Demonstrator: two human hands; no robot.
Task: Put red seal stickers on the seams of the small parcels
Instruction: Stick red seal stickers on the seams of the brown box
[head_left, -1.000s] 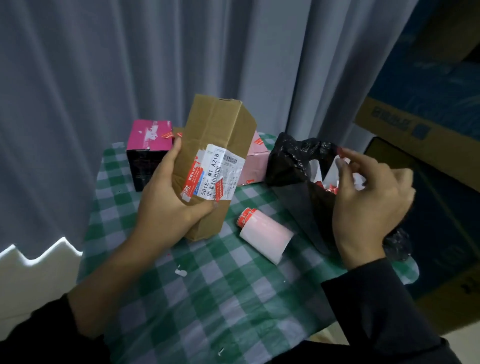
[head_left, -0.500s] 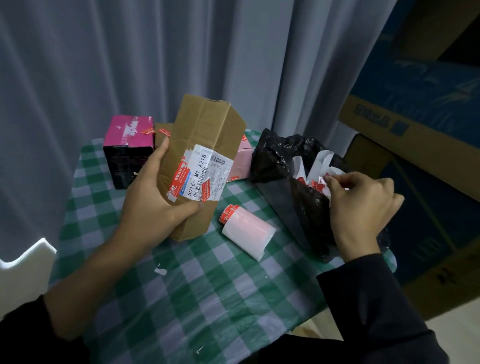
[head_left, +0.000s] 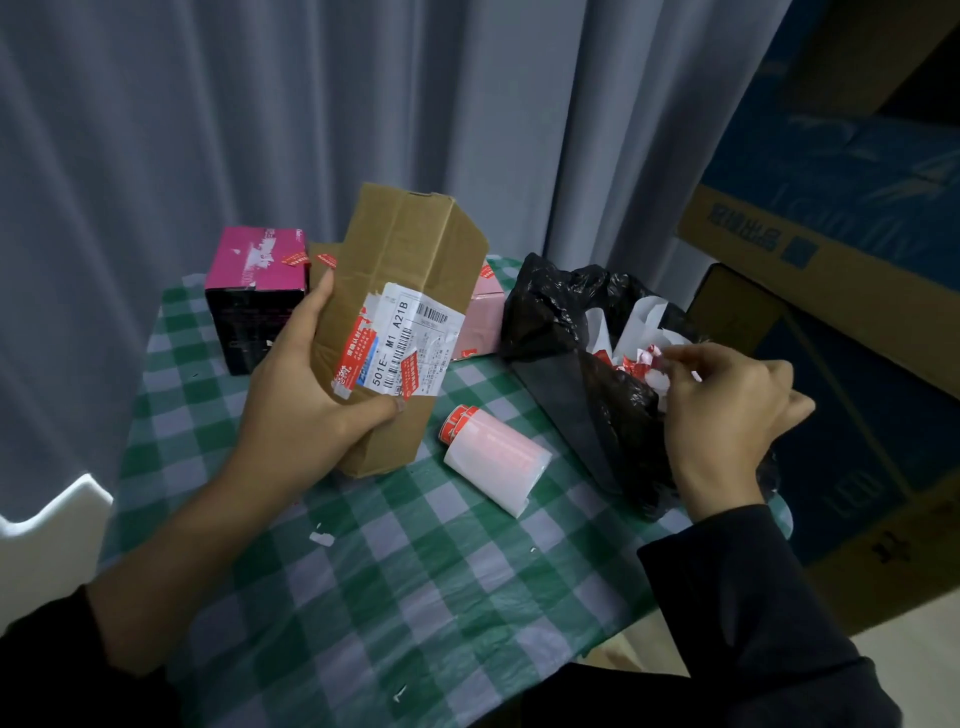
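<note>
Place: a room in a home, by the look of it, with one corner given over to packing parcels
Back wall: grey curtains (head_left: 260, 104) hang in full folds from top to bottom
Work surface: a green-and-white checked tablecloth (head_left: 441, 571) of the household sort
Storage: big blue-and-brown cartons (head_left: 831, 260) stacked at the right, down to a pale floor (head_left: 914, 665)
Goods: a brown cardboard parcel (head_left: 410, 249), a pink-topped black box (head_left: 254, 301) and a pale pink parcel (head_left: 485, 322), bearing red seals (head_left: 410, 371)
Supplies: a roll of red seal stickers (head_left: 493, 457) lying on the cloth
Waste: a black plastic bag (head_left: 561, 322) holding backing-paper scraps (head_left: 639, 358)
</note>
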